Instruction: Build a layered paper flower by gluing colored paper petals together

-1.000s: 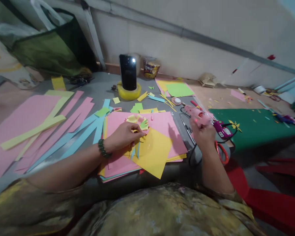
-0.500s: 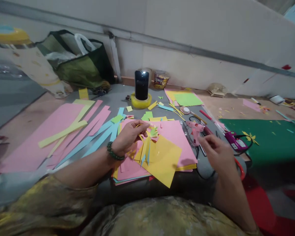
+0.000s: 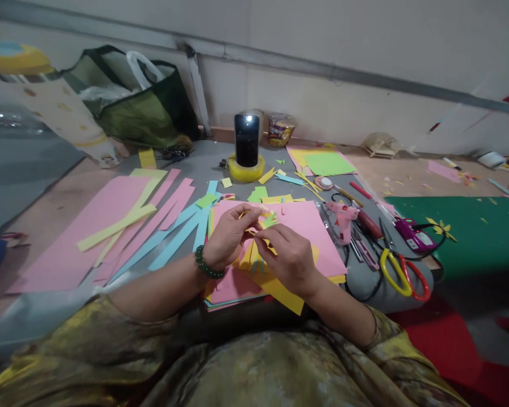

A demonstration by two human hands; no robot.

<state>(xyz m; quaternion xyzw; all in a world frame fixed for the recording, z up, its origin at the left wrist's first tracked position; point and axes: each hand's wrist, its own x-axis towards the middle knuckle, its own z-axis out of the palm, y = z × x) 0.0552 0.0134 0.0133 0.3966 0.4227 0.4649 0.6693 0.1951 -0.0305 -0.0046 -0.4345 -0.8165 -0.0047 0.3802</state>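
Pinching a small cut-paper piece (image 3: 270, 220) of yellow and green between thumb and fingers, the left hand (image 3: 233, 234), with a dark green bead bracelet (image 3: 207, 263) at its wrist, is above a stack of coloured sheets (image 3: 296, 215) at the near edge of the grey table (image 3: 207, 151). The right hand (image 3: 288, 257) meets it from the other side, fingertips drawn together against the near side of the piece; whether they grip it cannot be told, as the fingers hide the spot. Below the hands a yellow sheet (image 3: 285, 293) lies askew on the stack. Toward the table's right edge a pink glue gun (image 3: 343, 219) lies near the stack, and scissors (image 3: 396, 271) with one yellow and one red handle lie at the near right corner. Blue strips (image 3: 175, 246) fan out left of the stack, with pink strips (image 3: 169, 209) beyond them toward the left edge. Near the far edge, a phone (image 3: 246, 141) stands upright in a yellow tape roll (image 3: 246, 171), and a printed cup (image 3: 281, 130) is just beside it.
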